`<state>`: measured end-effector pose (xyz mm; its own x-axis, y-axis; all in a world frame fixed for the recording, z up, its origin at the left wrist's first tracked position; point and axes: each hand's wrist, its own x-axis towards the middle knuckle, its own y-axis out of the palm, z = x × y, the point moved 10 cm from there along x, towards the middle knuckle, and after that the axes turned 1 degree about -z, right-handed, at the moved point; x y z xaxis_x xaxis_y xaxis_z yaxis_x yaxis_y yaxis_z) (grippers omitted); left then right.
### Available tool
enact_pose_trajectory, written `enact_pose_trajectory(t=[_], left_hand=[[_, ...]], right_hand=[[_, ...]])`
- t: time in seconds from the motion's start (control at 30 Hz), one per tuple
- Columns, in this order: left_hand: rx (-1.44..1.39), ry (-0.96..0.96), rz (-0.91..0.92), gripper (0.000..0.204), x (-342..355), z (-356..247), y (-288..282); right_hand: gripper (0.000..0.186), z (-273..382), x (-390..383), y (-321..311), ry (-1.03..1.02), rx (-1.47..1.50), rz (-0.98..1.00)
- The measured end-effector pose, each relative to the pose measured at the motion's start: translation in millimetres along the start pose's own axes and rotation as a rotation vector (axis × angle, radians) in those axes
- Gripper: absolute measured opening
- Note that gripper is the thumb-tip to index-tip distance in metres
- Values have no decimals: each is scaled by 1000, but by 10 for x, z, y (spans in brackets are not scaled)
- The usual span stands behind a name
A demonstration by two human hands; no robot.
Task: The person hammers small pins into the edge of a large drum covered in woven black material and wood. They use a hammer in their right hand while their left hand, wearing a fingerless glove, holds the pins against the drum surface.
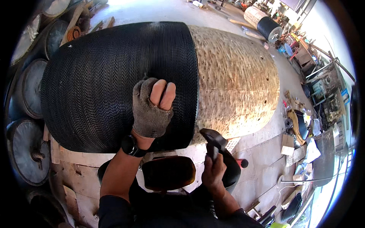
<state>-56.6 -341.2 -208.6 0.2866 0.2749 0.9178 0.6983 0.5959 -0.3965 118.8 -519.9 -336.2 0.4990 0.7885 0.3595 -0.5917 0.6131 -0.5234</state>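
A large drum (235,81) lies sideways in front of me, its right part bare, pale and pitted wood. Black ridged strips (102,83) cover its left part in close rows. On this covered part rests my left hand (154,108), in a grey fingerless glove, its fingers curled closed; whatever they hold, if anything, is hidden. My right hand (214,169) is wrapped around the handle of a hammer (215,140). The dark hammer head is up near the drum's lower edge, close to where the strips end.
Round-ended drums (28,150) line the left side. A smaller half-covered drum (262,22) lies at the far right. Tools, boxes and scraps clutter the right wall, including a cardboard box (288,143). A dark rounded object with an amber edge (169,173) sits between my arms.
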Motion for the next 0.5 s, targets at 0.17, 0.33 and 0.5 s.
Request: enact_pose_trajectory(t=[0.17,0.33,0.5], left_hand=[[-19,16,-42,38,21,-10,2],[-1,40,-53,37,52,-45,-37],[23,-18,16,38,46,-22,22]], right_hand=[[15,104,104,-109,-249,-13,-197],[16,-92,85,63,40,-124,50],[16,-73,95,4,-113,-161,-45]])
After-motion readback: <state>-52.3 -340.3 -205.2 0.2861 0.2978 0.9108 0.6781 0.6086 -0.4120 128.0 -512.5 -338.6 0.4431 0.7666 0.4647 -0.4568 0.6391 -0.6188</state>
